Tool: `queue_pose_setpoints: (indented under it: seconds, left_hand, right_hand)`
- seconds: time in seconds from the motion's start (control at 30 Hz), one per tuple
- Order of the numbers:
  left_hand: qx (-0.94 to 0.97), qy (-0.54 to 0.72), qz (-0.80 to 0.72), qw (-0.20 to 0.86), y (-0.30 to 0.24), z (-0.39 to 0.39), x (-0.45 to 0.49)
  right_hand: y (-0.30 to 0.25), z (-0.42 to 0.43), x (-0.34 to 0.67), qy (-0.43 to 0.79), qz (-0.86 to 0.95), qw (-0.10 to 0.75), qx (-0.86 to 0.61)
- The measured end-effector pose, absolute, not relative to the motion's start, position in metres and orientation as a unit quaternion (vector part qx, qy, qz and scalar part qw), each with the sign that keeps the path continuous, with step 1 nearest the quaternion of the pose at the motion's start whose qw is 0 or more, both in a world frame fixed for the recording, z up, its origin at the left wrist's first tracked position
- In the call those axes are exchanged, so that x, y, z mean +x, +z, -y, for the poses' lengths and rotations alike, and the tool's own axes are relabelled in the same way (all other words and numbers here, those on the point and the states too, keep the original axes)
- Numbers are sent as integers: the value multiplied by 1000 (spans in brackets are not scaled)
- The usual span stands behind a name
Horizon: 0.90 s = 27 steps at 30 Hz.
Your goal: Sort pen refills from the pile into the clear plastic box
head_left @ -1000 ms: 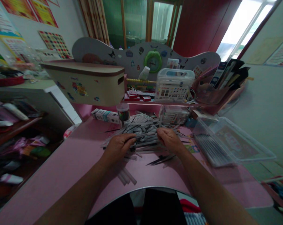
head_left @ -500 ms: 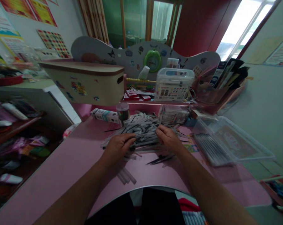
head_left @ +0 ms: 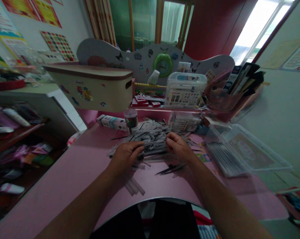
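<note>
On the pink desk [head_left: 72, 166] lies a heap of thin whitish and grey tube-like sticks [head_left: 151, 136], possibly pen parts. My left hand [head_left: 126, 154] is at the heap's front left, thumb and fingers pinched on the end of a thin pale stick [head_left: 155, 143]. The stick's other end reaches my right hand [head_left: 178, 146], whose fingers are closed at the heap's right side. Several dark thin pens [head_left: 168, 170] lie in front of my right hand. Nearer my left forearm are a few clear tubes [head_left: 135, 186].
Behind the heap stand a clear cup [head_left: 131, 119], a long printed box [head_left: 112, 122] and a clear plastic case [head_left: 185, 122]. To the right, an open clear box [head_left: 249, 149] sits beside a row of grey sticks [head_left: 226, 157]. A beige bin [head_left: 95, 89] is on the shelf.
Both hands stay almost in place. The whole view shifts very slightly; nothing is visibly let go or taken hold of.
</note>
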<state>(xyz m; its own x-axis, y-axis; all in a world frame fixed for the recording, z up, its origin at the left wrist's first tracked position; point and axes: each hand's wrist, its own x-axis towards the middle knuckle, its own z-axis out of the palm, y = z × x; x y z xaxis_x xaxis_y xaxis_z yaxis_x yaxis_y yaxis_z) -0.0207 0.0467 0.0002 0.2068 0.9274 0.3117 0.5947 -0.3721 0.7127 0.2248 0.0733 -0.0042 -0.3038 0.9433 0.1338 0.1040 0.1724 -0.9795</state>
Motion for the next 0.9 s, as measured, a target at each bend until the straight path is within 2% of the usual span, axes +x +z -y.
queue_pose_setpoints:
  seconds: [0.6, 0.9]
  left_hand:
    - [790, 370, -465, 151, -10, -47, -19]
    - [768, 365, -474, 230, 1, -44, -19]
  right_hand:
    - [-4, -73, 225, 485, 648, 433, -397]
    - [7, -68, 224, 453, 678, 423, -395]
